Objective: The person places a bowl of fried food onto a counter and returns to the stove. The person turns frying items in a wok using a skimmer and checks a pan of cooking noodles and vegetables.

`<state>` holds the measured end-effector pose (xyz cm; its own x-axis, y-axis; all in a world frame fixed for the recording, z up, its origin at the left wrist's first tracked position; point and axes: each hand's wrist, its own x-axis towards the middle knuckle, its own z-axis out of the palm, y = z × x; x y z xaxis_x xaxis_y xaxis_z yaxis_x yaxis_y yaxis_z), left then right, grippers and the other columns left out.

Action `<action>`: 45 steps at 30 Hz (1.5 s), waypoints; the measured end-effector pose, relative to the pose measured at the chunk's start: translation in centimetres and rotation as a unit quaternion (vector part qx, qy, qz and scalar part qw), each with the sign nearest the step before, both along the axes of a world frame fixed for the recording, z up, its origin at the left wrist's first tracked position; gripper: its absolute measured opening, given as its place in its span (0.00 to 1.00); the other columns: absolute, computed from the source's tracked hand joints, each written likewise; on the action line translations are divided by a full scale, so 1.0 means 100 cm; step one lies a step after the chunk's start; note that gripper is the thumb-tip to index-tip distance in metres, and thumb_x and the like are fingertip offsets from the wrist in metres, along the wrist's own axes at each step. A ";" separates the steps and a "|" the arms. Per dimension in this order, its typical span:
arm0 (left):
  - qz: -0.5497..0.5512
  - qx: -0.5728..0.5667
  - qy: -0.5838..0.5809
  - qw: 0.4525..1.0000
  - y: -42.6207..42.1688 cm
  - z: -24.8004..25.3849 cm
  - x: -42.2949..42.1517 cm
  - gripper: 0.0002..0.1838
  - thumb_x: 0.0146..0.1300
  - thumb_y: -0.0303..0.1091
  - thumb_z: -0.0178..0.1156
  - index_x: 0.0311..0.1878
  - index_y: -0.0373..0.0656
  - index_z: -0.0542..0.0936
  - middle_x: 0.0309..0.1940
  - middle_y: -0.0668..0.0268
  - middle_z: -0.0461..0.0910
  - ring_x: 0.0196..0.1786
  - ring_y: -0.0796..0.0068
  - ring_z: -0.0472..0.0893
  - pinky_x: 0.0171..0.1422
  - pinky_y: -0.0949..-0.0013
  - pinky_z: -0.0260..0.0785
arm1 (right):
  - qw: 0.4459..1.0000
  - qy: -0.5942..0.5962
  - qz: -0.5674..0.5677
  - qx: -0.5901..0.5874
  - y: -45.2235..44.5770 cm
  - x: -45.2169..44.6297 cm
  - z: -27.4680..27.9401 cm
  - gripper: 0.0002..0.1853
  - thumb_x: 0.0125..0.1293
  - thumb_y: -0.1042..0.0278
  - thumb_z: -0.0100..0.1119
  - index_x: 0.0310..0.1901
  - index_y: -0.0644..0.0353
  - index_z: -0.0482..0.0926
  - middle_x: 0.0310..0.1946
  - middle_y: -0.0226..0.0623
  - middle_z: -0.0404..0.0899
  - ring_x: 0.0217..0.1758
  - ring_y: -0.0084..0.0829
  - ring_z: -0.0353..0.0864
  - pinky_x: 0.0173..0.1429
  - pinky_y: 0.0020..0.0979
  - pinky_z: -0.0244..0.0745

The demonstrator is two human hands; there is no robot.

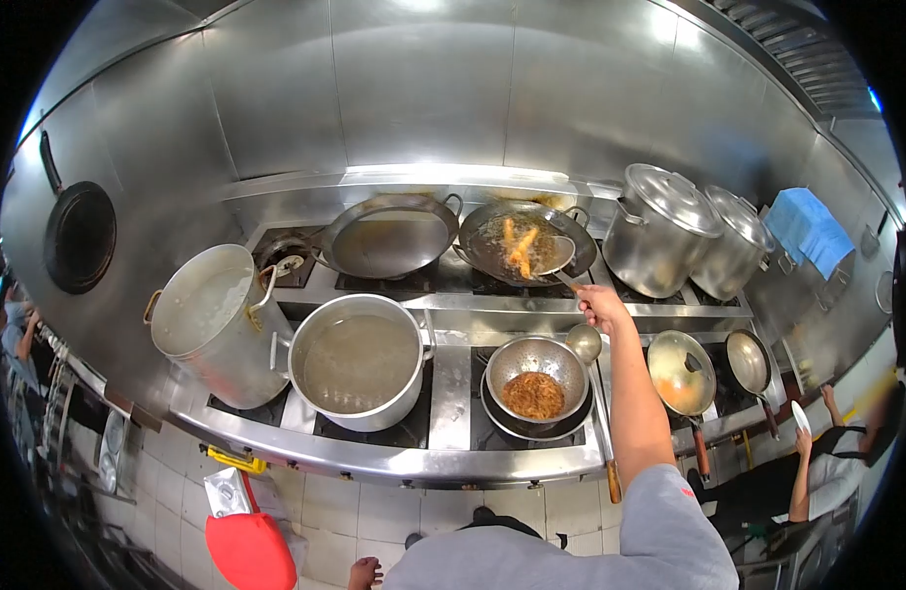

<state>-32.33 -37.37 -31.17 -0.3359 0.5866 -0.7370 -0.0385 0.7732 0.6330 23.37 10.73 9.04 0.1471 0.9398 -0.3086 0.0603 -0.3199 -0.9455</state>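
My right hand (602, 309) is closed round the handle of a skimmer (554, 256). The round head of the skimmer is in the back wok (469, 239), which holds bubbling oil. Long golden fried pieces (519, 246) lie at its edge. Below my forearm, a ladle (584, 342) with a wooden-ended handle rests by a perforated metal bowl (510, 360). Browned, crisp-looking food (533, 395) sits in that bowl, which stands in a dark pan. My left hand (366, 573) hangs low beside my body, fingers curled, with nothing visible in it.
A second wok (392, 241) stands left of the frying one. Large pots (357, 364) (205, 315) of cloudy liquid occupy the front left. Lidded stockpots (661, 231) are at back right, frying pans (681, 374) at front right. Another person (817, 472) holds a white plate (801, 416).
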 end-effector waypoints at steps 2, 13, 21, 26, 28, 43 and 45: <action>0.018 0.001 -0.010 1.000 -0.007 -0.006 0.000 0.11 0.58 0.36 0.58 0.39 0.39 0.79 0.28 0.65 0.79 0.29 0.74 0.75 0.35 0.69 0.69 | 1.000 0.021 -0.003 -0.005 -0.002 -0.002 -0.004 0.15 0.63 0.67 0.49 0.52 0.57 0.69 0.19 0.24 0.65 0.15 0.16 0.57 0.17 0.21 0.55; 0.036 -0.036 -0.048 0.998 -0.029 0.000 -0.001 0.13 0.59 0.36 0.57 0.41 0.36 0.79 0.31 0.64 0.80 0.33 0.74 0.77 0.38 0.69 0.71 | 0.994 0.078 -0.061 0.054 0.001 0.003 -0.021 0.19 0.64 0.67 0.45 0.58 0.54 0.63 0.19 0.23 0.65 0.13 0.15 0.56 0.17 0.19 0.54; -0.002 0.002 0.017 1.000 -0.017 0.004 -0.001 0.12 0.58 0.36 0.60 0.39 0.37 0.80 0.30 0.65 0.80 0.32 0.75 0.77 0.38 0.70 0.70 | 0.964 -0.181 -0.125 0.149 0.009 -0.016 -0.019 0.24 0.61 0.70 0.46 0.61 0.56 0.64 0.23 0.28 0.71 0.17 0.18 0.63 0.16 0.22 0.57; 0.005 -0.015 0.006 1.000 -0.011 0.008 0.001 0.12 0.58 0.36 0.60 0.38 0.37 0.80 0.30 0.65 0.80 0.33 0.76 0.77 0.39 0.70 0.70 | 0.935 -0.243 -0.125 0.225 0.046 0.012 -0.058 0.25 0.60 0.72 0.46 0.62 0.57 0.64 0.29 0.33 0.74 0.23 0.22 0.69 0.21 0.26 0.64; 0.005 -0.018 0.008 1.000 -0.012 0.004 0.000 0.12 0.58 0.36 0.60 0.39 0.37 0.80 0.30 0.65 0.80 0.34 0.76 0.77 0.39 0.70 0.70 | 0.914 -0.303 -0.121 0.240 0.050 0.015 -0.058 0.25 0.59 0.73 0.46 0.61 0.58 0.65 0.33 0.37 0.77 0.28 0.27 0.75 0.26 0.29 0.71; 0.007 -0.027 0.016 0.999 -0.022 0.013 0.005 0.12 0.58 0.35 0.58 0.40 0.37 0.80 0.31 0.64 0.80 0.33 0.74 0.77 0.39 0.70 0.70 | 0.879 -0.370 -0.120 0.275 0.062 -0.011 -0.076 0.24 0.62 0.74 0.46 0.61 0.61 0.64 0.49 0.42 0.75 0.50 0.34 0.76 0.50 0.30 0.71; -0.007 -0.026 0.019 0.999 -0.023 0.014 0.004 0.12 0.59 0.36 0.58 0.40 0.37 0.80 0.32 0.64 0.80 0.34 0.74 0.77 0.39 0.70 0.70 | 0.916 -0.305 -0.127 0.229 0.055 -0.011 -0.075 0.24 0.61 0.72 0.46 0.61 0.61 0.64 0.49 0.44 0.76 0.50 0.37 0.76 0.51 0.33 0.71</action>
<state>-31.96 -39.68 -29.77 -0.3565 0.5518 -0.7539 -0.0049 0.8058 0.5921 22.30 16.23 1.54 0.3919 0.8621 0.3213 0.6006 0.0248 -0.7992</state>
